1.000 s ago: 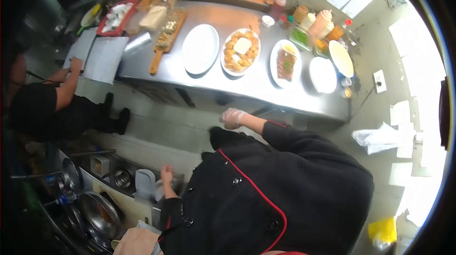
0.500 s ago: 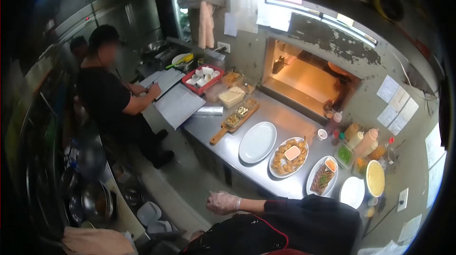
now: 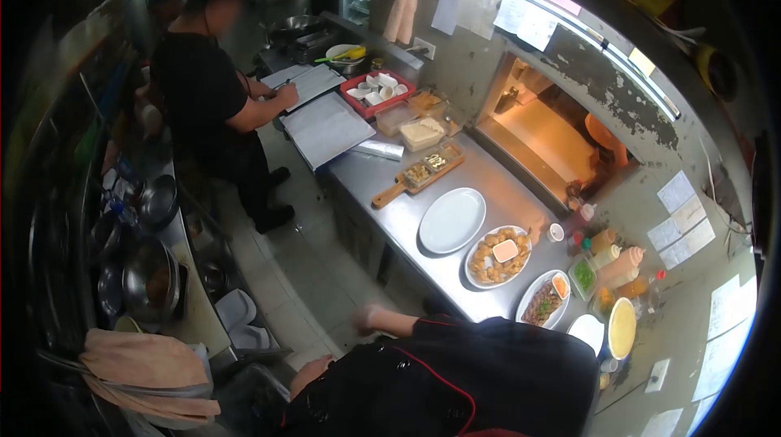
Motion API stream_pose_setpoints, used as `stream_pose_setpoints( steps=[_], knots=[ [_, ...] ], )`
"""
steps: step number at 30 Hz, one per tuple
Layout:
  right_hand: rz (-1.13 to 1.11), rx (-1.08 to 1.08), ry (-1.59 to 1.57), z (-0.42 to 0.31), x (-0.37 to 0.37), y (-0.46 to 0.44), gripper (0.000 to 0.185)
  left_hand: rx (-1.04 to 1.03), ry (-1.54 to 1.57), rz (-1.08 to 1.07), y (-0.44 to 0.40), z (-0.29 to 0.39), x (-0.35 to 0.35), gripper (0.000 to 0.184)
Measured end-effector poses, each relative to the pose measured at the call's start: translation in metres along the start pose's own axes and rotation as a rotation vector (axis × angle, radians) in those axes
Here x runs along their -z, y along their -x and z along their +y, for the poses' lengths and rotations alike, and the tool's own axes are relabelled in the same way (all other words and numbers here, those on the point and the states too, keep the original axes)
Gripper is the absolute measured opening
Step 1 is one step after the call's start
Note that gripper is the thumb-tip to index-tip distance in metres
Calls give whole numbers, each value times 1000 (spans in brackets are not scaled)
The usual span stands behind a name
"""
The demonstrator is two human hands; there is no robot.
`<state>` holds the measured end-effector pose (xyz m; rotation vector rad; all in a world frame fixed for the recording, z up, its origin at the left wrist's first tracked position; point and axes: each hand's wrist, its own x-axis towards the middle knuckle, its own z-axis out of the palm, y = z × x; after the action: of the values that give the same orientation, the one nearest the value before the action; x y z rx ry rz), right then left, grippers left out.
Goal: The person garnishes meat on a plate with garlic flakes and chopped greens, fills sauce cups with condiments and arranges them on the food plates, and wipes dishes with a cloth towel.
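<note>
My right hand (image 3: 368, 320), in what looks like a clear plastic glove, is held over the floor beside the steel counter (image 3: 382, 238). Motion smears its fingers, and I cannot make out anything in it. My left hand (image 3: 311, 373) shows only in part at the edge of my black jacket, its fingers hidden. On the counter are a white oval plate (image 3: 452, 220), a plate of golden fried pieces (image 3: 486, 271) around a pink dip (image 3: 505, 251), and a plate of sliced meat (image 3: 541, 307) with green garnish.
A co-worker (image 3: 203, 79) stands at far left by metal trays (image 3: 329, 129). A wooden board (image 3: 389, 195) holds small dishes. Sauce bottles (image 3: 622, 262) line the wall below the pass window (image 3: 541, 144). Steel bowls (image 3: 150, 282) and a cloth (image 3: 142, 364) are on the left.
The view has swung and tilted, so more of the left bench shows. My right hand has gone from sharp to blurred. More of my left hand has come into sight.
</note>
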<state>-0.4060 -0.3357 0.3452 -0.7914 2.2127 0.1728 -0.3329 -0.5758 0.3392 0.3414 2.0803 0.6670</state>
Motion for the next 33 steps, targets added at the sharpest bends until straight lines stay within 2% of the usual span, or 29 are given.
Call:
stream_pose_setpoints(
  steps=[1, 2, 3, 4, 6, 8, 12, 15, 18, 19, 21, 22, 23, 24, 25, 26, 27, 28, 29, 30, 31, 33],
  knots=[
    [330, 326, -34, -18, -10, -37, 32, 6, 30, 43, -1, -20, 0, 50],
    [433, 392, -141, -48, 54, 15, 26, 12, 66, 80, -3, -36, -7, 50],
    [881, 779, -166, -53, 18, -62, 21, -12, -3, 180, 2, -41, -9, 49],
    [662, 857, -256, -79, 76, -27, 15, -33, -73, 286, 13, -39, -6, 48],
    [871, 1072, -139, -109, 155, 40, 11, 167, -66, 241, 25, -31, 2, 48],
    [963, 1149, -133, -125, 190, 74, 13, 346, -15, 203, 32, -32, 2, 46],
    [1166, 1257, -249, -118, 218, 118, 15, 370, 37, 158, 50, -69, -27, 45],
    [1113, 1165, -132, -106, 225, 137, 13, 325, 53, 177, 48, -83, -37, 45],
    [1031, 1197, -177, -108, 231, 138, 11, 171, 54, 253, 18, -93, -32, 44],
    [940, 1210, -301, -104, 193, 81, 15, 110, 48, 281, 6, -93, -31, 44],
    [882, 1027, -242, -101, 185, 54, 19, 67, 17, 304, -7, -88, -29, 43],
    [927, 810, -78, -81, 203, 99, 17, 127, -9, 270, -5, -76, -23, 42],
    [952, 692, -67, -59, 177, 71, 12, 185, -36, 234, -3, -63, -17, 42],
    [666, 518, -123, -41, 160, 46, 11, 120, -45, 280, -17, -76, -26, 41],
    [649, 303, -259, -22, 147, 61, 12, 45, -57, 324, -29, -83, -35, 41],
    [949, 191, -88, 2, 100, 46, 15, 72, -65, 282, -20, -60, -26, 40],
    [484, 5, 0, 19, 85, 54, 18, 102, -69, 238, -11, -33, -19, 39],
    [258, -73, -79, 28, 83, 75, 16, 130, -211, 89, -23, -21, -24, 37],
    [181, -158, -123, 40, 61, 77, 18, 156, -350, -57, -47, -17, -21, 35],
    [10, -156, -155, 47, 50, 83, 23, -261, -373, 19, -66, -29, -26, 31],
    [54, -158, -169, 56, 17, 75, 28, -252, -400, 8, -121, -39, -41, 25],
    [144, -136, -214, 65, -17, 78, 31, -406, -343, 256, -147, 57, -15, 19]
  ],
)
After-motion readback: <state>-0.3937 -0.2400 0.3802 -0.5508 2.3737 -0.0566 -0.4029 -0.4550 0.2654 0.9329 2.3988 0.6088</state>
